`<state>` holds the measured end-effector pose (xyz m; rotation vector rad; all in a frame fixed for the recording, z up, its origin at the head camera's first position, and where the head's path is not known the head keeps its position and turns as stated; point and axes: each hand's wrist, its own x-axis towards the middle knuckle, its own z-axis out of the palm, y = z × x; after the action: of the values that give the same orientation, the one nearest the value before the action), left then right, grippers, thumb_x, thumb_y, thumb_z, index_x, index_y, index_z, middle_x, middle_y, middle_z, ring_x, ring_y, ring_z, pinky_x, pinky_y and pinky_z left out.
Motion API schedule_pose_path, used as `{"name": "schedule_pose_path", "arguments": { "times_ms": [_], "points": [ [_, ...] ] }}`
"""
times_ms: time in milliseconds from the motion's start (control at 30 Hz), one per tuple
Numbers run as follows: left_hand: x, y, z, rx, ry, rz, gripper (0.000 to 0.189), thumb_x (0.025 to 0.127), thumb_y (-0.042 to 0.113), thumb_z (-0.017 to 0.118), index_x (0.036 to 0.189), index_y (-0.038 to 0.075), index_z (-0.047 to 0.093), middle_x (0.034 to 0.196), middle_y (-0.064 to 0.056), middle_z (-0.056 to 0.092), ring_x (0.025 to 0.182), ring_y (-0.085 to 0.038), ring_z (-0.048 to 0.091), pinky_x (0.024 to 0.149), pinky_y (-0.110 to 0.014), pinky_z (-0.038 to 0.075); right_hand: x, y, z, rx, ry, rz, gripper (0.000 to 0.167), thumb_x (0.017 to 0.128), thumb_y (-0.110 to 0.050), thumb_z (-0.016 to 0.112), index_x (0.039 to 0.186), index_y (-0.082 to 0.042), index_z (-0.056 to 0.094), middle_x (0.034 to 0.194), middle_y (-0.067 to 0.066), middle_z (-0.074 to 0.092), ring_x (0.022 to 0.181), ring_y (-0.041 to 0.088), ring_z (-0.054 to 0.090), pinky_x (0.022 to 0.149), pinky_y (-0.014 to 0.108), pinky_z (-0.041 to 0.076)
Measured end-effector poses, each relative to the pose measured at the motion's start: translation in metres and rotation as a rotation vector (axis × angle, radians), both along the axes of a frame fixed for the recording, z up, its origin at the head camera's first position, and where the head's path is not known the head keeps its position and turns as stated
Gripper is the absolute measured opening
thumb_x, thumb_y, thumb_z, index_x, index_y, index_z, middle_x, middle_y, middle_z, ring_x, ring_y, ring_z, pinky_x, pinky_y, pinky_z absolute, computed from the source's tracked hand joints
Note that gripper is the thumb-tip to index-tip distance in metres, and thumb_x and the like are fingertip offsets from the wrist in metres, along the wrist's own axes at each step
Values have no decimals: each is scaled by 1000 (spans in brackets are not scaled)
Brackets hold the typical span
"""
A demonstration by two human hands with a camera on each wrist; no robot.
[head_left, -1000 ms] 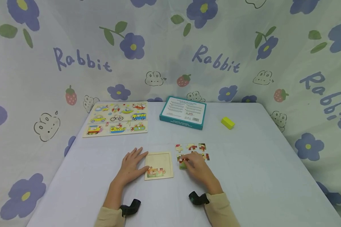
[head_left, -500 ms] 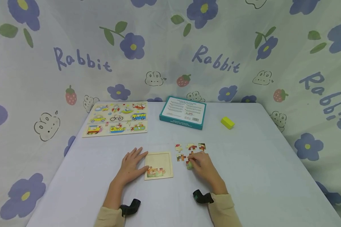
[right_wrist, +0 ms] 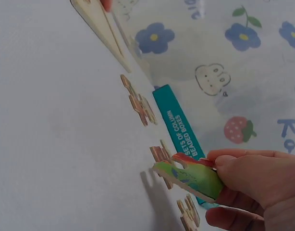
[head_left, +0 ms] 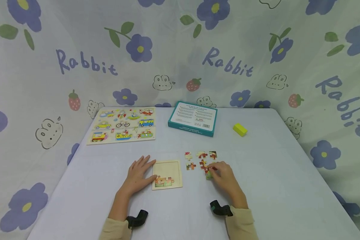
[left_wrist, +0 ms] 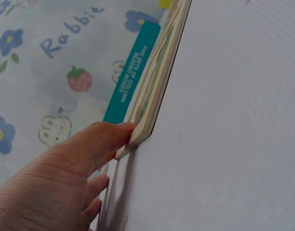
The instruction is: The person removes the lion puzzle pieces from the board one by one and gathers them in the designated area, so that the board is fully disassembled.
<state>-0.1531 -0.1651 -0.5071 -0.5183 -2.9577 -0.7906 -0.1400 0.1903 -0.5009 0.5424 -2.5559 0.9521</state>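
Observation:
A square wooden puzzle tray [head_left: 172, 168] lies in front of me, with joined jigsaw pieces [head_left: 164, 181] in its lower left corner. My left hand [head_left: 138, 175] lies along the tray's left side, fingers spread, and its thumb [left_wrist: 106, 137] rests on the tray edge. My right hand [head_left: 226, 180] pinches a green jigsaw piece [right_wrist: 193, 179] with a red edge between thumb and fingers, tilted above the table in the right wrist view. Several loose jigsaw pieces [head_left: 190, 166] lie in rows right of the tray; the right hand partly covers those on the right.
A peg puzzle board [head_left: 123, 125] with vehicle pictures lies at the back left. Behind the loose pieces is a teal box [head_left: 193, 116], with a yellow block [head_left: 240, 129] to its right. A patterned curtain [head_left: 174, 50] hangs behind the white table.
My right hand has moved to the right with the green jigsaw piece, uncovering loose pieces in the near row. The left hand and the tray have stayed in place.

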Motion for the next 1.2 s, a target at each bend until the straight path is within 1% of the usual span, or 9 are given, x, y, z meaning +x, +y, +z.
{"name": "schedule_pose_path", "arguments": {
  "times_ms": [67,267,433,567,767,1000,1100,1200],
  "points": [
    [0,0,0,-3,-4,-1,62,79,41,66,133,15,50,144,-13,34,135,-35,20,105,-55,10,1,4,0,-4,-7,-11,12,77,-2,71,86,-9,70,79,-4,65,75,10,54,66,32,45],
    [0,0,0,-6,-6,-3,62,79,42,66,133,15,50,144,-13,34,135,-35,20,106,-55,9,3,12,-1,-24,-94,-30,11,79,-3,70,89,-7,71,81,-4,65,76,10,54,67,31,48],
    [0,0,0,-2,-15,-4,62,79,42,66,133,15,50,144,-13,34,135,-35,20,106,-55,9,4,18,-1,0,-170,-94,9,80,-5,69,88,-9,70,80,-4,64,76,11,52,68,33,47],
    [-1,-1,1,1,-21,-7,62,80,41,66,133,15,49,144,-13,33,135,-35,19,106,-55,9,4,22,-1,12,-205,-131,10,80,-5,68,89,-10,71,81,-2,65,76,12,51,68,33,45],
    [-2,-1,0,6,-15,-12,62,80,41,66,134,15,49,144,-13,33,135,-34,19,106,-55,9,4,26,-4,46,-217,-144,10,81,-6,69,90,-8,71,82,-1,65,76,15,51,68,34,44],
    [-4,-1,-1,-8,-23,-14,62,81,42,64,135,15,48,145,-13,32,135,-33,18,106,-55,8,2,28,-6,76,-185,-168,8,80,-6,69,88,-5,70,82,4,66,77,20,54,69,37,44],
    [-5,-2,-2,-9,-30,-15,62,81,43,63,135,16,47,145,-12,32,136,-33,17,106,-55,8,2,28,-6,90,-190,-176,7,81,-7,69,88,-4,70,82,5,66,77,21,54,69,38,44],
    [-5,-2,-2,-5,-34,-14,62,81,43,63,135,16,48,145,-13,32,135,-33,17,106,-55,8,2,27,-6,97,-206,-177,8,80,-10,70,88,-6,69,77,0,63,73,17,50,66,34,41]
  ]
}}
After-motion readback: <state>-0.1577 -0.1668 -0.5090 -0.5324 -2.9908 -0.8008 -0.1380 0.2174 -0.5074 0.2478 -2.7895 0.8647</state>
